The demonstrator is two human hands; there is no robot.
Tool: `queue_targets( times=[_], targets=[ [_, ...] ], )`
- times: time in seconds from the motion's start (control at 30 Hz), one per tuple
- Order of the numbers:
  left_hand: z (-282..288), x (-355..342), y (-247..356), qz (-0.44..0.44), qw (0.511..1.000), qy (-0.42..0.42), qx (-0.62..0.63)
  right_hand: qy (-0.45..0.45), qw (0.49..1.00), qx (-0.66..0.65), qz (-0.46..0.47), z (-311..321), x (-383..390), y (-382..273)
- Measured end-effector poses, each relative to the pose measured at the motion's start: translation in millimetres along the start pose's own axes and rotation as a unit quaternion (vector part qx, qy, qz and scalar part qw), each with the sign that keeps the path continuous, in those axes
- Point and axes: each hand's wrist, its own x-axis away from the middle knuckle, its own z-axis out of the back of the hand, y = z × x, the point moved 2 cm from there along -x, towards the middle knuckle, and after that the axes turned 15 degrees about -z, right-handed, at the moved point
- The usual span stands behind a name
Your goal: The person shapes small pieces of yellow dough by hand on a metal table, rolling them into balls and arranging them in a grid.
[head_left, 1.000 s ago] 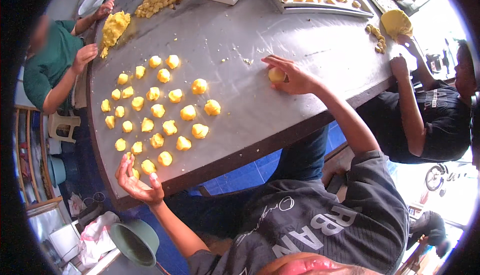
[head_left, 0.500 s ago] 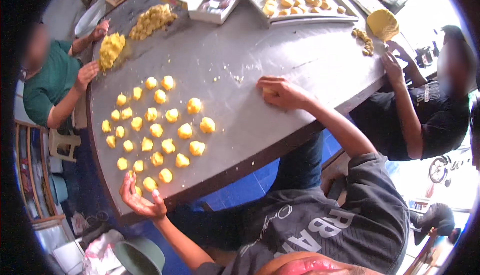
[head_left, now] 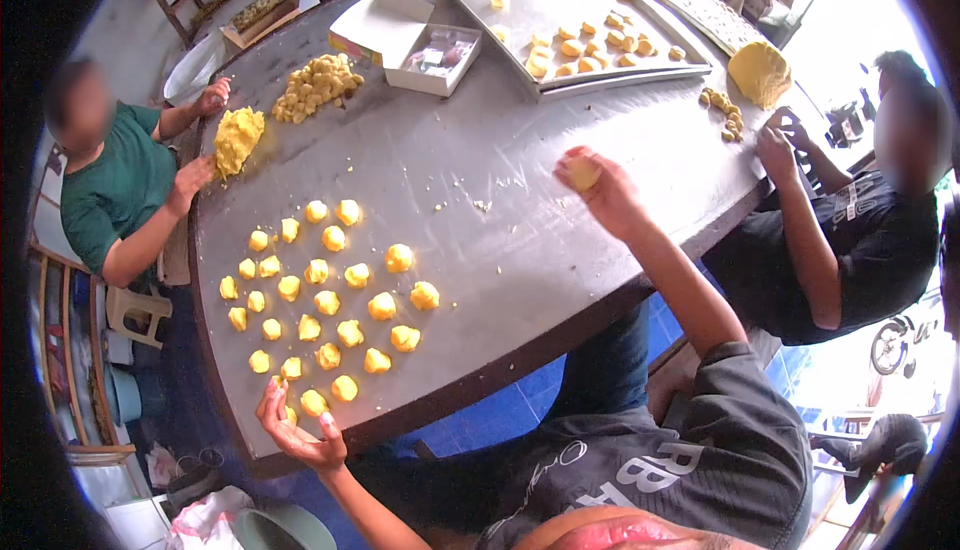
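My right hand [head_left: 612, 195] is raised over the metal table [head_left: 490, 300], its fingers curled round a flattened pale-yellow dough piece [head_left: 582, 173]. At the front left corner, my left hand [head_left: 305, 440] rests with fingers and thumb apart, holding nothing that I can see. Beside its fingers lie a dough ball [head_left: 314, 403] and another partly hidden by the hand. Several more yellow dough balls, such as one dough ball [head_left: 398, 258], are spread in loose rows over the left part of the table.
A co-worker in green [head_left: 120, 185] touches a yellow dough mass [head_left: 238, 142] at the left. Behind it sits a heap of dough lumps [head_left: 318, 88]. An open white box [head_left: 420, 80] and a metal tray [head_left: 560, 88] with dough pieces stand farther back. Another co-worker [head_left: 850, 240] sits right.
My right hand has lifted from the table and moved right, turning so that the dough piece shows. My left hand stays by the dough balls. The whole view has shifted slightly.
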Motion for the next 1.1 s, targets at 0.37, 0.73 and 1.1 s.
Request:
queue_targets(
  times=[0.37,0.73,1.1],
  targets=[
    [2.8,0.3,-1.1,0.014,1.000,-0.012,-0.024,0.145,0.964,-0.209,0.080,101.9,-52.2,-100.3],
    [-6.3,4.6,-14.4,0.004,1.000,-0.006,0.009,0.262,0.854,0.316,0.320,171.6,-207.5,-208.4],
    [12.4,1.4,-29.2,0.004,1.000,0.004,0.000,0.354,0.542,0.687,0.329,83.7,-369.8,-166.3]
  ],
)
